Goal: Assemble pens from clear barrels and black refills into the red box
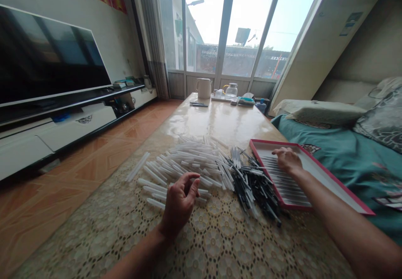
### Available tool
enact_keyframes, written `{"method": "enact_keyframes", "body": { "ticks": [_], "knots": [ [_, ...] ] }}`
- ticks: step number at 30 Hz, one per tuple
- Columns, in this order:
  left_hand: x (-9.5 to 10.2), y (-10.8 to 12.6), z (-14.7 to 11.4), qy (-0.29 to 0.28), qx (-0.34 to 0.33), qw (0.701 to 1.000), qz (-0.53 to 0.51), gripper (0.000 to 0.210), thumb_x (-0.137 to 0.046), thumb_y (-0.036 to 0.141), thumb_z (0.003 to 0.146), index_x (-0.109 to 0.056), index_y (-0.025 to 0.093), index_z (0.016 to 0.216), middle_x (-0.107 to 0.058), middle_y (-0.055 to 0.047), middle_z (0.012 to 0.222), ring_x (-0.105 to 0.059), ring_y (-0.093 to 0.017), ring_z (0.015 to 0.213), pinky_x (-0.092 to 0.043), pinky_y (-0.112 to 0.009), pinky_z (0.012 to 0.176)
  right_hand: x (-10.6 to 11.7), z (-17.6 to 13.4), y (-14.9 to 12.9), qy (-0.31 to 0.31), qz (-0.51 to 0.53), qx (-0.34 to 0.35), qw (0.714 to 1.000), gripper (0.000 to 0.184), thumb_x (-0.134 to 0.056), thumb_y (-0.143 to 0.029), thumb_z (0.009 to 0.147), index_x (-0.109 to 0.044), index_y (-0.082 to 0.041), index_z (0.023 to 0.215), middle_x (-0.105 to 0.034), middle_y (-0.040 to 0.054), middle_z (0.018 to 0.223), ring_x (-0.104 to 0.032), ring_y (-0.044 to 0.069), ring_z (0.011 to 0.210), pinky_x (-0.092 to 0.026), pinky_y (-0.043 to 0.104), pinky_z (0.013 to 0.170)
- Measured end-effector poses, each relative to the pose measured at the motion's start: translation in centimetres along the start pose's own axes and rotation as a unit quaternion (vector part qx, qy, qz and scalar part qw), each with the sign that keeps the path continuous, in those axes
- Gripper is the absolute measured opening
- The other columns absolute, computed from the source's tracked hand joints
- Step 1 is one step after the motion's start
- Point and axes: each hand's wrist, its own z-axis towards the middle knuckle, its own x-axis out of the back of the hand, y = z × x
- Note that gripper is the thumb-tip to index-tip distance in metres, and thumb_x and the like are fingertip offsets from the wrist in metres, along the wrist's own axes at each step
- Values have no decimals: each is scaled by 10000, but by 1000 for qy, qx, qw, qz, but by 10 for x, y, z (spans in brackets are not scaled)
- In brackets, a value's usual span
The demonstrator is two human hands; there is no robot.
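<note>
White tubes and dark rods heaped on a patterned bench, with a red-edged tray at right.
The glossy, flower-patterned bench (213,249) fills the lower middle of the frame; the shallow tray (333,182) slants across its right, pale inside. At centre spread the white tubes (179,157), straight, slim and translucent, lying loosely crossed. Right of them, against the tray's left edge, lie the dark rods (251,185), black and silvery, tangled. Inside the tray, slender rods (284,183) lie in a row. The left grip (182,195), lower centre, is curled before the white tubes; the right grip (289,161), bent-fingered, is over the row's upper end. I cannot tell whether either holds anything.
</note>
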Motion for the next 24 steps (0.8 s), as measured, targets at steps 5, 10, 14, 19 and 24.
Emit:
{"method": "enact_keyframes", "body": {
  "ticks": [5, 10, 14, 19, 24],
  "knots": [
    [1, -2, 3, 29, 12, 999, -41, 260, -590, 389, 782, -634, 168, 912, -573, 18, 542, -480, -105, 437, -368, -199, 419, 20, -33, -45, 53, 69, 45, 995, 313, -399, -150, 880, -637, -116, 1081, -644, 131, 1037, -587, 211, 935, -411, 285, 816],
    [2, -3, 8, 43, 43, 994, -89, 273, -597, 397, 772, -607, 154, 896, -575, 28, 546, -439, -77, 391, -339, -185, 384, 39, -100, -123, 16, 254, 213, 943, 171, -471, -198, 868, -641, -187, 889, -632, 42, 855, -591, 155, 776, -431, 259, 716],
    [1, -5, 9, 30, 47, 994, -98, 288, -620, 410, 747, -610, 153, 876, -579, 29, 535, -452, -79, 379, -341, -185, 368, 41, -128, -168, 22, 247, 230, 941, 106, -578, -167, 788, -615, -187, 884, -593, 58, 891, -558, 188, 842, -429, 296, 742],
    [-1, -6, 6, -8, 37, 997, -73, 264, -611, 406, 764, -617, 155, 844, -590, 22, 539, -489, -85, 397, -363, -181, 367, 32, -129, -181, 52, 216, 214, 951, 72, -602, -161, 772, -594, -199, 834, -577, 62, 852, -537, 210, 838, -426, 302, 732],
    [-4, 0, 2, -54, 64, 993, -86, 274, -626, 395, 755, -625, 124, 796, -626, -18, 597, -554, -113, 450, -448, -219, 413, 29, -126, -166, 71, 304, 188, 931, 69, -537, -156, 827, -596, -188, 841, -564, 57, 850, -544, 196, 819, -433, 292, 732]
  ]
}}
